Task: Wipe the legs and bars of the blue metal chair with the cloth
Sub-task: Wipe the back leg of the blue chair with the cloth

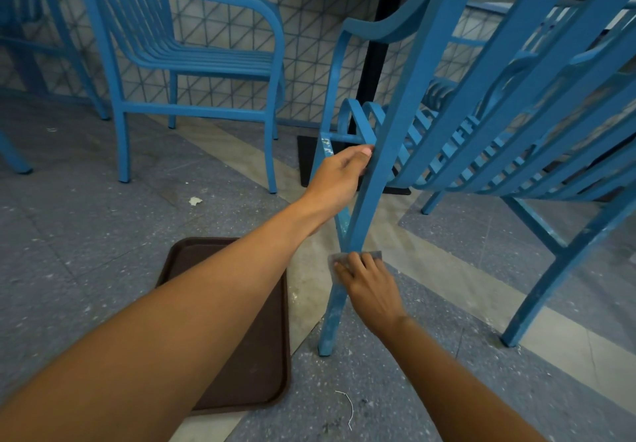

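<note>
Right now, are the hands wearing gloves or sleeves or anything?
No. The left hand and right hand are bare: no gloves, rings, watch or bracelet show. Both forearms are uncovered as far as the picture reaches, so no sleeve is visible.

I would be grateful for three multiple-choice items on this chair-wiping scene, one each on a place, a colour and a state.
1. Where does the tray lie?
A. on the floor, left of the chair leg being wiped
B. on a chair seat
C. on the table

2. What colour is the tray?
A. white
B. dark brown
C. blue

3. What is the left hand doing?
A. hanging free
B. lifting the tray
C. gripping the chair frame

Answers: 1 A, it lies flat on the floor tiles. 2 B, its surface is dark brown. 3 C, it grips the frame while the right hand presses the cloth on the leg.
</note>
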Motion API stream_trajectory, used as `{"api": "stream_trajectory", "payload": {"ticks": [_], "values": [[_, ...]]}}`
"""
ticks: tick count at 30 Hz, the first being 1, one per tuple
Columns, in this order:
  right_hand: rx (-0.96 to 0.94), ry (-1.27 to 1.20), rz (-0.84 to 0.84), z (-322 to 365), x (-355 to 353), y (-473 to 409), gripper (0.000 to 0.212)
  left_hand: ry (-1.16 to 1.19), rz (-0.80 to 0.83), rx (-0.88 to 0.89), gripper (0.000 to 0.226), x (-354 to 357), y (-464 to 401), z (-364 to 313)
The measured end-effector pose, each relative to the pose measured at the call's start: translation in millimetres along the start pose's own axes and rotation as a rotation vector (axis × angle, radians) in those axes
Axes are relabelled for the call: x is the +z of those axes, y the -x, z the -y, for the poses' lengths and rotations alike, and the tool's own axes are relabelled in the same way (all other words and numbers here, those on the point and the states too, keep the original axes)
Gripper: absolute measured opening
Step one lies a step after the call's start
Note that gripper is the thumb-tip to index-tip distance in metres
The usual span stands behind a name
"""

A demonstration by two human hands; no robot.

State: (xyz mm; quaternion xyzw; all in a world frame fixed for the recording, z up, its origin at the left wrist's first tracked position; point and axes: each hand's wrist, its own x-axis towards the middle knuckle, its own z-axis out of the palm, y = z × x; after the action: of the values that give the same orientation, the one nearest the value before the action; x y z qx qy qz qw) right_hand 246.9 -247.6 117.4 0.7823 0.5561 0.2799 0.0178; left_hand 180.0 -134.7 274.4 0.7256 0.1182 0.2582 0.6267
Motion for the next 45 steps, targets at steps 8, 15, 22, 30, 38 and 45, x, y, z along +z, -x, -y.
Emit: {"api": "stream_trajectory", "payload": {"ticks": [8,15,22,30,38,45], "values": [[0.088,-0.144,0.000,1.9,-6.3,4.8,0.038,-0.012,0.010,-0.012,0.034,0.2,-1.6,-0.8],[0.441,-0.437,0.029,-7.0,-0.4,15.3,0.011,-0.155,0.010,0.034,0.038,-3.4,-6.5,-13.5],[0.999,-0.959,-0.222,-4.3,-7.3,10.7,0.018,-0.163,0.035,0.108,0.044,2.7,-13.9,-31.8],[0.994,-1.114,-0.142,24.3,4.1,-5.2,0.034,-0.089,-0.009,0.067,0.040,9.1,-15.6,-14.5],[0.994,-1.112,-0.064,23.5,10.6,3.5,0.027,-0.065,-0.040,0.074,0.039,11.3,-17.1,-8.1],[0.971,-1.097,0.110,23.6,22.8,26.6,0.025,-0.049,-0.022,0.092,0.040,10.2,-14.2,-7.2]]}}
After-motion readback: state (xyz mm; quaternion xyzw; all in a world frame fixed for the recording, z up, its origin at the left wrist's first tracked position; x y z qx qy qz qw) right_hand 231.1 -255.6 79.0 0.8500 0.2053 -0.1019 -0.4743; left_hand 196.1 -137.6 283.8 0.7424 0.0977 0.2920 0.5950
